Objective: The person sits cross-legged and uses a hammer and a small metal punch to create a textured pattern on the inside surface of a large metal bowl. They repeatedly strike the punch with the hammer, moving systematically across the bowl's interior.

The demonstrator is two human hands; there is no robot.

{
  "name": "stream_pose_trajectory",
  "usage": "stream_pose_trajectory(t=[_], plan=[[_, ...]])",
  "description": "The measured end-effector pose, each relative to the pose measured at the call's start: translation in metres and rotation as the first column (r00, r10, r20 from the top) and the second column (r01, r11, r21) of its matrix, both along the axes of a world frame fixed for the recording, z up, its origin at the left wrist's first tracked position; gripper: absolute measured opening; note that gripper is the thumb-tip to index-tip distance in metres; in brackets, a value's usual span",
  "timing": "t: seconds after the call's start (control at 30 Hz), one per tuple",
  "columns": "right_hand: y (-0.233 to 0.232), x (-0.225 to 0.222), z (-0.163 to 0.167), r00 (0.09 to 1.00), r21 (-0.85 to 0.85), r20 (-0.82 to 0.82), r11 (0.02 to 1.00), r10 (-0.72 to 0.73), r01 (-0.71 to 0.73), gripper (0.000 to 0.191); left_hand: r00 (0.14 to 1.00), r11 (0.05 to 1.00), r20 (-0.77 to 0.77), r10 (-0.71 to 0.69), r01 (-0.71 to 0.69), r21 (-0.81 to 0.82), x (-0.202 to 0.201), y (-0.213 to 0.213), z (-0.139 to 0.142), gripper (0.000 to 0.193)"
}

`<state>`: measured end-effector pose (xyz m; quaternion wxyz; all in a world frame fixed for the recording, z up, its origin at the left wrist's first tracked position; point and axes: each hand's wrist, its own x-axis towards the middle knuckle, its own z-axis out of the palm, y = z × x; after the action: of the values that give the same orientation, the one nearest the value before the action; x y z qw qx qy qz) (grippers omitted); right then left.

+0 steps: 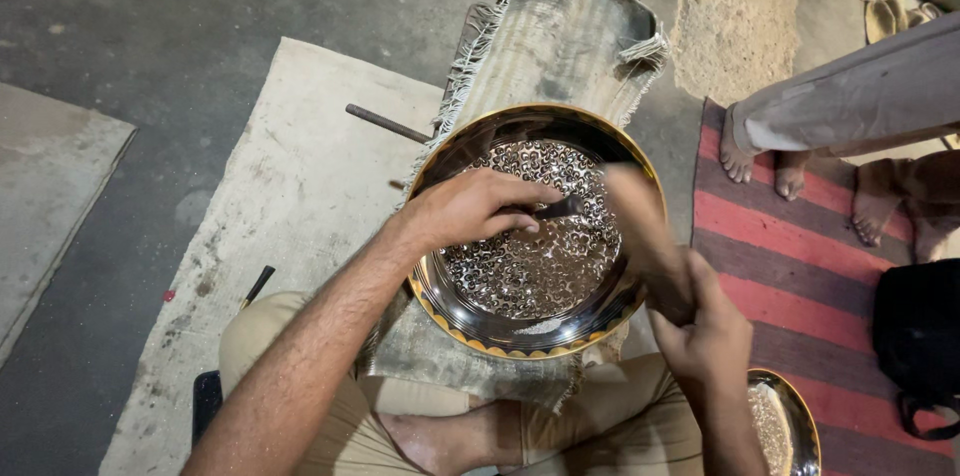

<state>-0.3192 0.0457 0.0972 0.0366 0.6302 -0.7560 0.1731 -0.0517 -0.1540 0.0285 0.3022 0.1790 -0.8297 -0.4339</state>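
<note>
Head view, looking down at lap. Left hand [470,211] pinched shut on small dark punch tool [555,207], tip set on patterned floor of brass plate [535,231], prob. held low for control. Right hand [705,331] closed round dark hammer handle [665,281], head blurred mid-swing over plate's right side. Plate tilted, resting on fringed cloth pad [560,41] over a block, near edge against knees, likely to steady it. Second plate [785,426] near right. Bystander's bare feet [760,161] on striped rug [800,276] at right. Metal rod [385,123] far left.
</note>
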Motion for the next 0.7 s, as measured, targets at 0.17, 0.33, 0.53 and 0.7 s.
stream_pose_trajectory(t=[0.17, 0.33, 0.53, 0.7], plan=[[0.003, -0.011, -0.008, 0.983, 0.123, -0.150, 0.985, -0.103, 0.122, 0.074, 0.999, 0.999, -0.033, -0.018, 0.017, -0.040, 0.002, -0.001, 0.001, 0.046], [0.009, -0.014, -0.015, 0.998, -0.046, 0.055, 0.998, -0.030, 0.032, 0.072, 1.000, 1.000, -0.020, -0.024, 0.023, -0.012, 0.001, -0.001, 0.001, 0.046], [0.013, -0.011, -0.014, 0.996, -0.034, 0.049, 0.997, -0.073, 0.075, 0.068, 0.999, 1.000, -0.025, -0.030, 0.030, -0.006, 0.001, -0.002, -0.001, 0.046], [0.018, -0.014, -0.017, 0.991, -0.014, 0.063, 0.993, -0.117, 0.118, 0.071, 0.998, 0.996, 0.049, -0.034, 0.030, 0.082, -0.001, -0.002, -0.001, 0.048]])
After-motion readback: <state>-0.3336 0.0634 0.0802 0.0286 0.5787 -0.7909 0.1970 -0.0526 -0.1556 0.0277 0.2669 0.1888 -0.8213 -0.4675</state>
